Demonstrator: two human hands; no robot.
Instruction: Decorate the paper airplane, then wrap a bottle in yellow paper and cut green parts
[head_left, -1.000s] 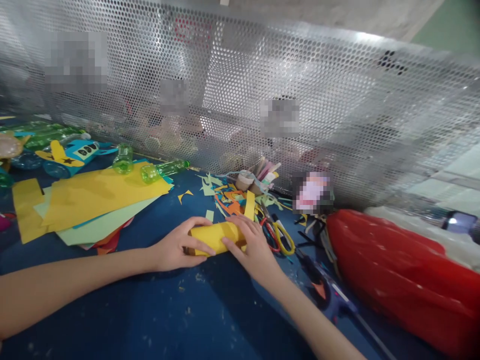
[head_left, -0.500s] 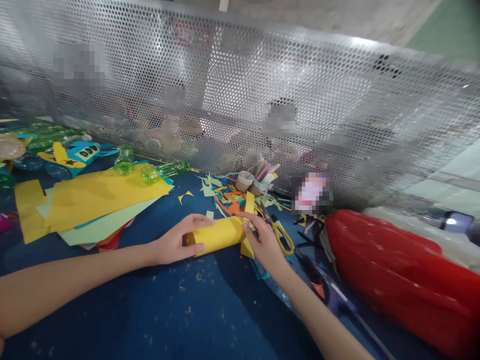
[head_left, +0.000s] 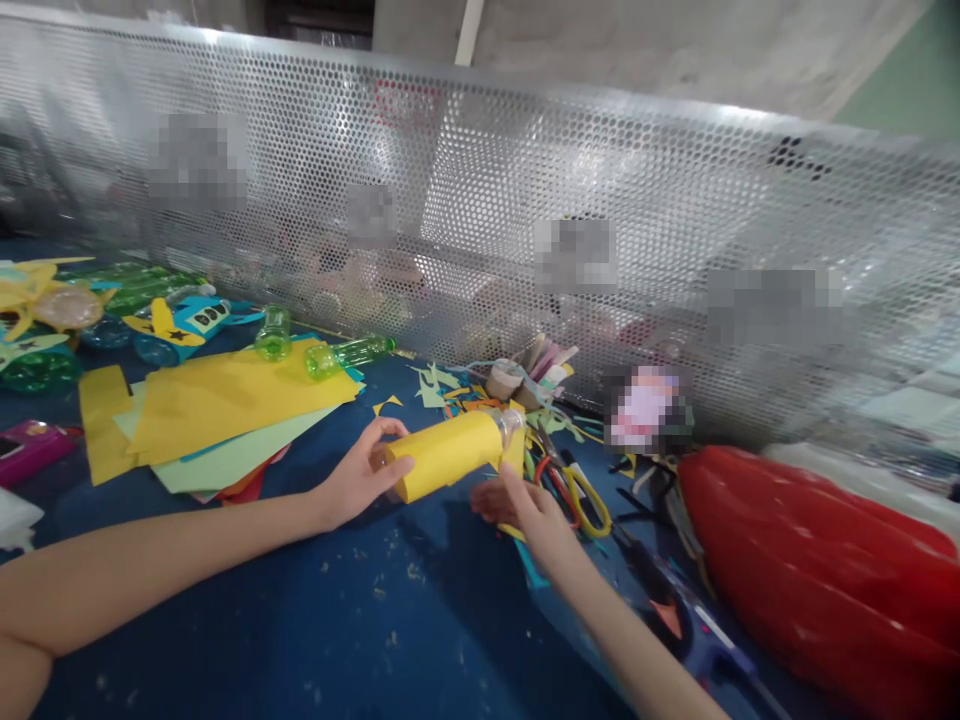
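Note:
My left hand [head_left: 358,478] grips the near end of a bottle wrapped in yellow paper [head_left: 448,454] and holds it tilted up off the blue table [head_left: 300,620]. The bottle's clear neck [head_left: 510,420] points away to the right. My right hand [head_left: 517,505] is just below the bottle's right end, fingers curled at a loose flap of yellow paper [head_left: 516,455]; what it pinches is partly hidden.
Yellow and green paper sheets [head_left: 225,415] lie at left with green bottles [head_left: 330,355] and a blue-yellow bottle plane [head_left: 176,322]. Paper scraps, scissors [head_left: 581,490] and a glue gun [head_left: 697,630] lie right of my hands. A red bag [head_left: 817,570] fills the right. A perforated metal screen [head_left: 480,200] runs behind.
The wrapped bottle has been lifted off the table and tilted up by my left hand. My right hand has slipped from on top of it to below its right end.

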